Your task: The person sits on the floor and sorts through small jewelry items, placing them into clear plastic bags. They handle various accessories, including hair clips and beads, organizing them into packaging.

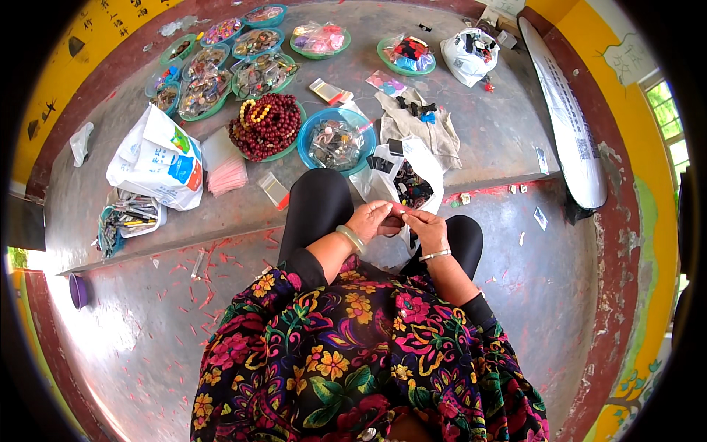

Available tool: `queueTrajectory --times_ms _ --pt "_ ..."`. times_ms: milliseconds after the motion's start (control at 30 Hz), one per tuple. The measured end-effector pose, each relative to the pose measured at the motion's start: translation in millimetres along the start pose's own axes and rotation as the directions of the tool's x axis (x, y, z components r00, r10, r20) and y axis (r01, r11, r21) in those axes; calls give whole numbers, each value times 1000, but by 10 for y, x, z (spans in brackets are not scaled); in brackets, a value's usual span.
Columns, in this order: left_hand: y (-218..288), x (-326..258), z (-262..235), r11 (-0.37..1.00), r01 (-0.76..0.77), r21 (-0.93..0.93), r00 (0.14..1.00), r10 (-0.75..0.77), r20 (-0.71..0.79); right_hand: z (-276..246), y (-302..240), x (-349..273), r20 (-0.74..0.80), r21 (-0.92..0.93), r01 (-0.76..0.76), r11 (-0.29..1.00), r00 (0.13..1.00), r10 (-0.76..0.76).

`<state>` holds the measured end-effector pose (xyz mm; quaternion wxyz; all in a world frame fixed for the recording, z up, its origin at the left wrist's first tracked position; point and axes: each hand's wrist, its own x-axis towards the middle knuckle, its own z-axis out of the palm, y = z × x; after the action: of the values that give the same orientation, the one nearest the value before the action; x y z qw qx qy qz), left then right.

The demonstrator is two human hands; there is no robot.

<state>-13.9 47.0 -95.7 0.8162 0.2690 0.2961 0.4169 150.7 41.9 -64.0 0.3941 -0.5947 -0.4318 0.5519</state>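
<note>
Pink, a small strip (pixel 398 209) lies crosswise at frame centre, pinched at each end between your left hand (pixel 370 219) and right hand (pixel 426 228), equally near.

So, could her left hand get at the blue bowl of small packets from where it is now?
Probably yes. The blue bowl sits just past her knee with nothing standing between, but the left hand is busy pinching a small pink piece together with the right hand.
</note>
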Motion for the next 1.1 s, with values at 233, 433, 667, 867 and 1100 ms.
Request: queueTrajectory --times_ms 233,433,667,867,1100 --pt "18 2 -3 999 14 -36 1000 -13 12 -2 28 -8 19 131 18 991 1000 -21" --pt "44 -9 33 998 58 -9 998 -58 8 -19 37 -7 32 159 -17 987 999 12" --pt "42 -3 14 995 94 21 993 -92 -76 -48 43 0 48 189 34 981 998 -44" --pt "-10 30 -41 990 104 -98 990 -112 -80 -73 85 -9 98 198 74 977 991 -95" --pt "37 -6 -12 985 100 -139 995 -103 -17 -72 97 -36 107 267 181 947 970 -216"
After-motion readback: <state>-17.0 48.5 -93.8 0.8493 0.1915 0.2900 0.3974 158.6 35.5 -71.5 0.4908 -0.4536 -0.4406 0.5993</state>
